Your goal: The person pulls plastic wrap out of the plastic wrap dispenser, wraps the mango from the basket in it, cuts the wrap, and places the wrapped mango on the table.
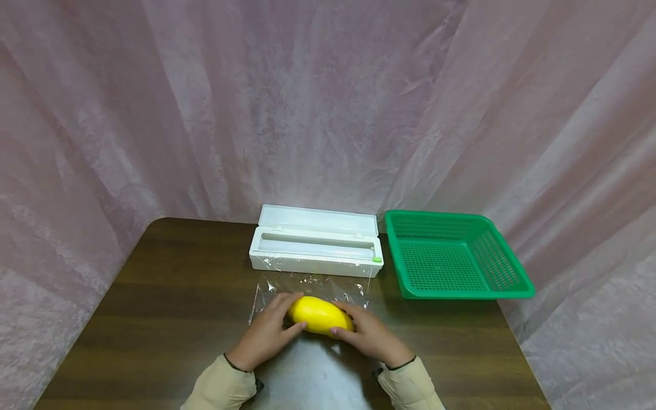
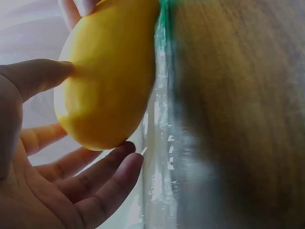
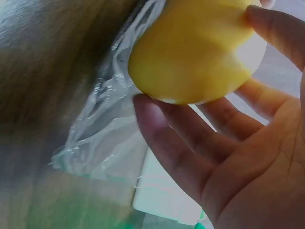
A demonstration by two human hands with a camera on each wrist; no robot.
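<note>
A smooth yellow mango (image 1: pixel 319 315) lies crosswise over a sheet of clear cling film (image 1: pixel 271 287). My left hand (image 1: pixel 270 330) holds its left end, the thumb on the near side. At the right end my right hand (image 1: pixel 370 335) grips it the same way. The left wrist view shows the mango (image 2: pixel 109 76) between the left thumb and the other fingers, with film beside it. In the right wrist view, wrinkled film (image 3: pixel 109 148) spreads under the fruit near the right fingertips. The film runs from a white cling film dispenser (image 1: pixel 315 267) behind the hands.
The dispenser's lid (image 1: pixel 318 219) stands raised, with a roll inside and a small green piece (image 1: pixel 377 259) at the right of its front edge. To its right sits a green plastic basket (image 1: pixel 402 273). A pink curtain (image 1: pixel 318 114) hangs behind the brown wooden table (image 1: pixel 169 296).
</note>
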